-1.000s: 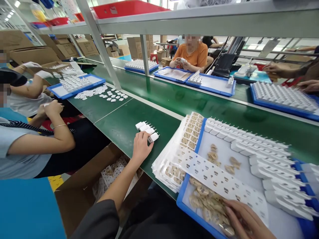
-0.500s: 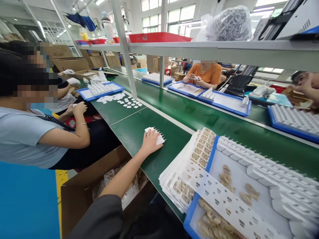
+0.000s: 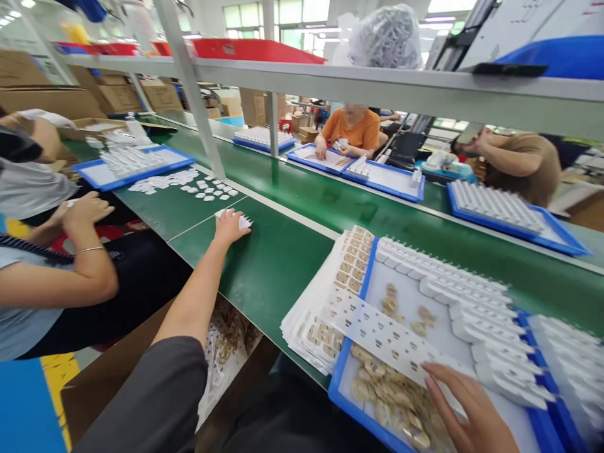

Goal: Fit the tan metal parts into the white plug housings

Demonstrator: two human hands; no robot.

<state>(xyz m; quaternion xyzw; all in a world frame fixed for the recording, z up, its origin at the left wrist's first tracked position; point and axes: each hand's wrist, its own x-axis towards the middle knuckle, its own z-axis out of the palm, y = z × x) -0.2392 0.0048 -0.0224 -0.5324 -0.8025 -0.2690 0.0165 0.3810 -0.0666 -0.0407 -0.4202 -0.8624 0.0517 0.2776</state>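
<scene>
My left hand [image 3: 229,228] reaches out over the green table and is wrapped over a row of white pronged parts [image 3: 243,220], near a seam in the surface. At the lower right, my right hand [image 3: 465,402] has its thumb and fingers apart, with fingertips at the edge of a punched white sheet [image 3: 387,336]. That sheet lies across a blue-rimmed tray [image 3: 340,371] and a stack of sheets with tan pads [image 3: 306,321]. Loose tan pieces [image 3: 391,396] lie in the tray below the sheet. Rows of white pronged parts [image 3: 476,321] line its far and right sides.
Scattered white pieces [image 3: 207,189] lie beyond my left hand. A metal post [image 3: 191,94] and shelf [image 3: 302,78] stand over the table. A co-worker's arm [image 3: 89,251] is at the left. Below the edge is an open cardboard box [image 3: 117,358].
The view has shifted right. My left hand and the white parts have moved farther along the table toward the scattered pieces. My right hand has come into clear view over the tray.
</scene>
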